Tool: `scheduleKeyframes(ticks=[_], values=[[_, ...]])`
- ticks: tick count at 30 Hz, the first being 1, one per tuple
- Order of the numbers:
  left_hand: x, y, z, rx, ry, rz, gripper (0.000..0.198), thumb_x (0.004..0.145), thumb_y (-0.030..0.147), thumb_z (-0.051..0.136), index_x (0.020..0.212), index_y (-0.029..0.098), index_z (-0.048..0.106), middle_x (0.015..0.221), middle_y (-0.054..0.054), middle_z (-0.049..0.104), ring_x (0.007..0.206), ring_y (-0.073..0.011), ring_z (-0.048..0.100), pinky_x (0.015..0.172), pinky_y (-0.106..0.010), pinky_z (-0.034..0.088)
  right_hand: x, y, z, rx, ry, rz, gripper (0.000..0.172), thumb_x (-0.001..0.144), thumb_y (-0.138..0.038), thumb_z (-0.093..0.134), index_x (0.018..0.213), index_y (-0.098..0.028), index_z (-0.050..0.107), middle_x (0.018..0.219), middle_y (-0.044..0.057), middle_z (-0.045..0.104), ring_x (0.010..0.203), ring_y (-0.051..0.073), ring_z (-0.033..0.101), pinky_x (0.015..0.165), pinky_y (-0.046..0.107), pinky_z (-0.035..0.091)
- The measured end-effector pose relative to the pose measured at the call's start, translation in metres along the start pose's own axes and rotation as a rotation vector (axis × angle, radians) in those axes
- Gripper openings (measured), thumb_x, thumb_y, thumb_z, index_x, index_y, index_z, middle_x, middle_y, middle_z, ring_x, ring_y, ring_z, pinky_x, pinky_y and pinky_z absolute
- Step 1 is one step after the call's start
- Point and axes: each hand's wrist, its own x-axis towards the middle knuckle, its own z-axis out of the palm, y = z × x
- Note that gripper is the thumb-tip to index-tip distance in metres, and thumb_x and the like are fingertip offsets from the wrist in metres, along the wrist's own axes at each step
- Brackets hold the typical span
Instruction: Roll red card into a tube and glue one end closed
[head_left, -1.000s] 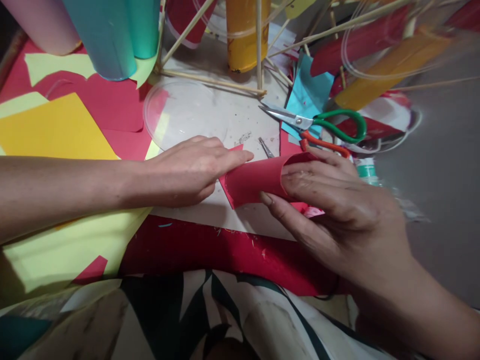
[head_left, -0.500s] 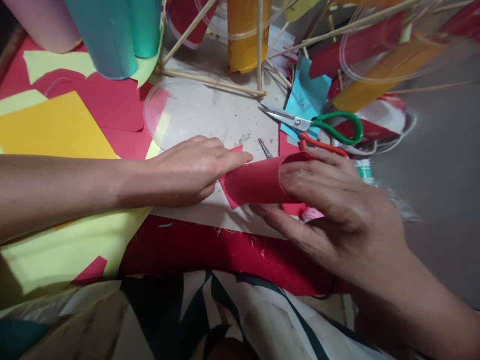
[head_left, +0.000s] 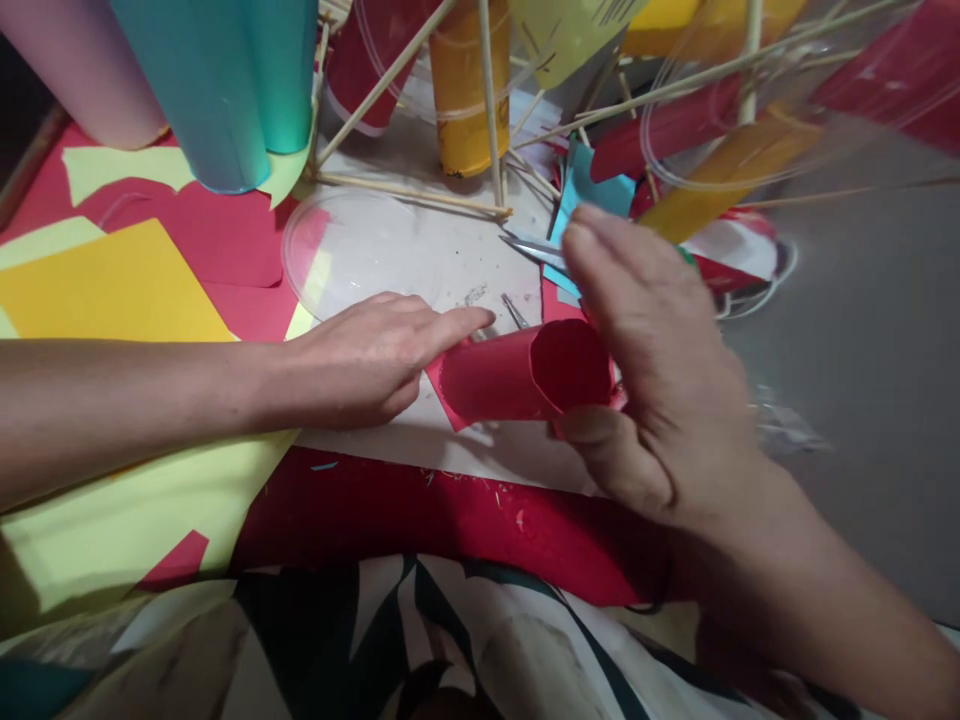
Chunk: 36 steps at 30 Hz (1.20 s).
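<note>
A red paper tube (head_left: 491, 380) lies on its side on the white surface (head_left: 450, 240), its round opening facing right. A flat red paper piece (head_left: 442, 395) sits at its left end. My left hand (head_left: 375, 360) is closed at that end, with the index finger stretched along the tube's far side; its other fingertips are hidden. My right hand (head_left: 667, 370) is open at the tube's mouth, fingers raised and apart from the thumb, which is near the lower rim. Behind the right hand, scissors (head_left: 532, 248) show only their blades.
Wooden sticks (head_left: 412, 195) form a frame at the back, with orange (head_left: 469, 100) and red tubes in it. A clear round lid (head_left: 360, 250) lies beyond my left hand. Blue cups (head_left: 202, 100) and yellow paper (head_left: 112, 290) are at left. A small pointed metal tool (head_left: 514, 312) lies behind the tube.
My right hand's fingers have come out of the tube's opening and lifted up, now covering the scissors' handles. My left hand stays at the tube's left end. The view has shifted slightly.
</note>
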Motion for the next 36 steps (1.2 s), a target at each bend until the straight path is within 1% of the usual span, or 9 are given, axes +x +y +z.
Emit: scheduleKeyframes(ticks=[5,9,13,18,21,24,28,33,36], values=[[-0.002,-0.001,0.002,-0.085,0.059,-0.011,0.056,0.083,0.007,0.045,0.138,0.017,0.039,0.130,-0.013,0.064,0.118,-0.0248,0.063,0.099,-0.038,0.049,0.004,0.000,0.016,0.037,-0.078,-0.041,0.074,0.099,-0.066,0.027,0.160,-0.024,0.028,0.159,0.015,0.043,0.148,0.037,0.040,0.121,0.062,0.033],[-0.003,-0.003,0.003,-0.093,0.079,-0.019,0.059,0.081,0.007,0.044,0.138,0.020,0.037,0.133,-0.013,0.062,0.120,-0.0251,0.062,0.098,-0.039,0.049,0.003,0.000,0.009,0.045,-0.096,-0.040,0.076,0.099,-0.068,0.026,0.161,-0.025,0.026,0.159,0.015,0.042,0.148,0.035,0.041,0.120,0.059,0.035],[-0.003,-0.004,0.005,-0.096,0.083,-0.020,0.065,0.079,0.006,0.044,0.142,0.018,0.035,0.136,-0.014,0.060,0.124,-0.0245,0.061,0.099,-0.038,0.049,0.006,0.000,-0.003,0.064,-0.091,-0.057,0.078,0.099,-0.069,0.025,0.163,-0.024,0.020,0.164,0.014,0.035,0.152,0.033,0.034,0.122,0.056,0.033],[-0.002,-0.002,0.002,-0.119,0.054,-0.086,0.067,0.076,0.007,0.045,0.142,0.017,0.036,0.134,-0.014,0.062,0.120,-0.0264,0.063,0.095,-0.037,0.051,0.007,-0.002,0.008,0.040,-0.136,-0.070,0.084,0.094,-0.075,0.031,0.161,-0.025,0.024,0.160,0.016,0.041,0.149,0.037,0.038,0.120,0.060,0.036],[-0.001,-0.001,0.000,-0.134,0.043,-0.094,0.068,0.076,0.006,0.045,0.143,0.015,0.036,0.137,-0.015,0.060,0.123,-0.0265,0.062,0.097,-0.037,0.051,0.006,-0.004,0.010,0.057,-0.120,-0.057,0.083,0.094,-0.075,0.030,0.161,-0.026,0.025,0.160,0.014,0.042,0.149,0.037,0.040,0.121,0.060,0.035],[-0.002,0.000,0.000,-0.145,0.054,-0.082,0.073,0.078,0.005,0.044,0.148,0.017,0.031,0.146,-0.014,0.055,0.130,-0.0252,0.058,0.104,-0.038,0.049,0.006,-0.005,-0.002,0.083,-0.119,-0.029,0.081,0.096,-0.073,0.025,0.163,-0.027,0.020,0.163,0.011,0.037,0.152,0.036,0.035,0.124,0.059,0.030],[-0.002,-0.001,0.001,-0.147,0.054,-0.086,0.076,0.078,0.006,0.044,0.152,0.019,0.029,0.152,-0.012,0.051,0.134,-0.0257,0.056,0.107,-0.040,0.048,0.004,-0.003,-0.013,0.070,-0.014,-0.011,0.080,0.097,-0.072,0.022,0.163,-0.027,0.022,0.166,0.005,0.033,0.154,0.033,0.031,0.128,0.051,0.027],[-0.001,-0.003,0.004,-0.146,0.059,-0.068,0.079,0.075,0.006,0.046,0.152,0.020,0.030,0.153,-0.013,0.050,0.139,-0.0266,0.052,0.110,-0.041,0.047,0.003,0.000,0.006,0.064,-0.126,-0.048,0.089,0.092,-0.078,0.032,0.162,-0.023,0.026,0.160,0.017,0.041,0.147,0.041,0.041,0.118,0.062,0.036],[-0.001,-0.003,0.003,-0.153,0.058,-0.063,0.079,0.075,0.005,0.045,0.152,0.020,0.031,0.154,-0.013,0.049,0.139,-0.0256,0.052,0.111,-0.041,0.046,0.002,0.001,0.008,0.092,-0.137,-0.064,0.086,0.093,-0.075,0.035,0.161,-0.022,0.027,0.158,0.018,0.044,0.146,0.039,0.042,0.119,0.059,0.037]])
